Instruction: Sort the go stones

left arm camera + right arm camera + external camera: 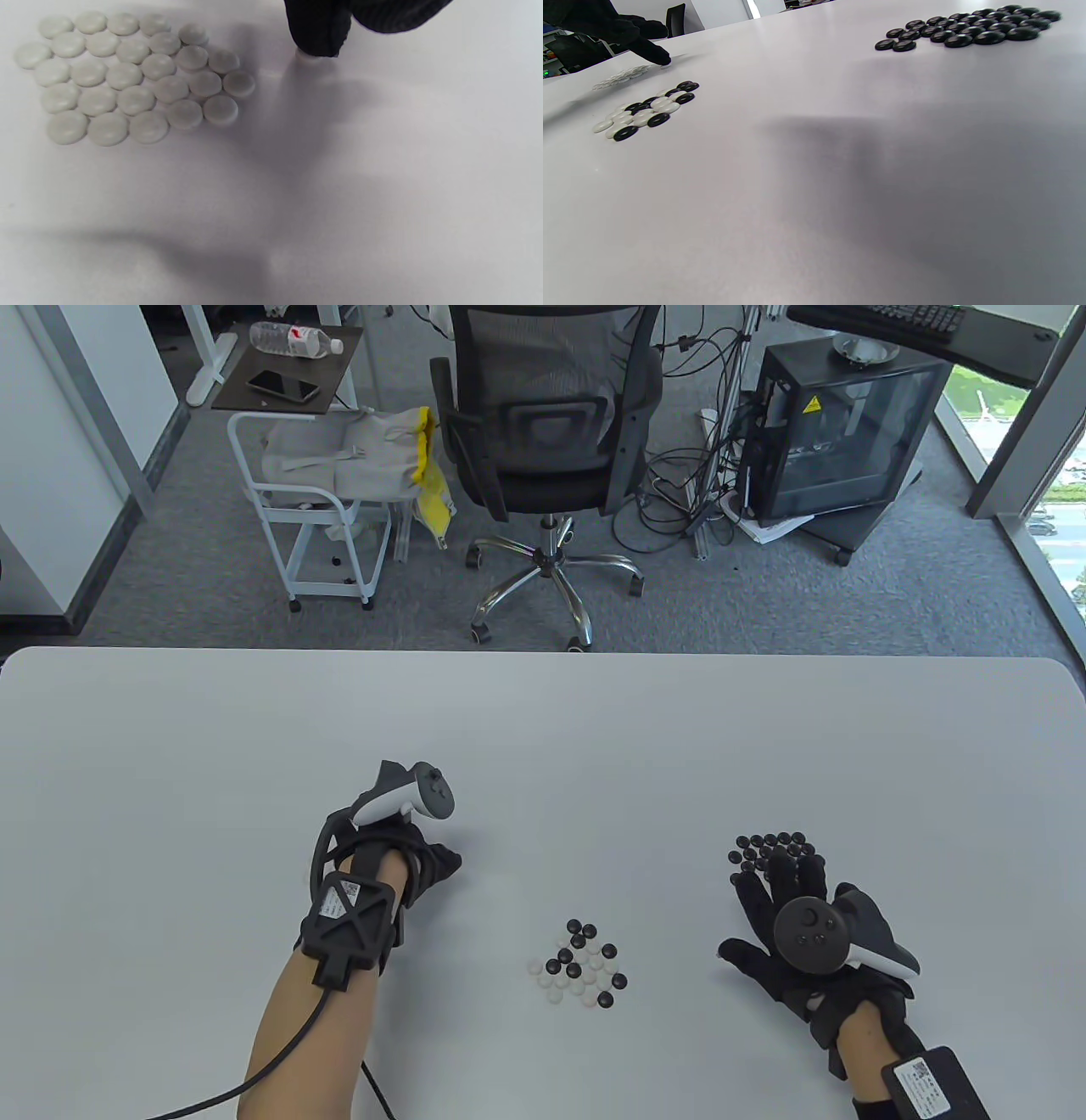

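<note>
Mixed stones [579, 963], black and white together, lie in a loose cluster on the white table [543, 729]. Left of that cluster, the left hand [407, 861] presses a fingertip [316, 40] on one white stone [309, 56], just beside the white pile [127, 78]. Right of the cluster, the right hand [785, 920] is spread flat, fingers touching the black pile [967, 27].

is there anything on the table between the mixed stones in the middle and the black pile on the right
Nothing visible. Bare table lies between the mixed stones and the black pile. The right hand hovers open next to that pile, over its near edge, holding nothing.
</note>
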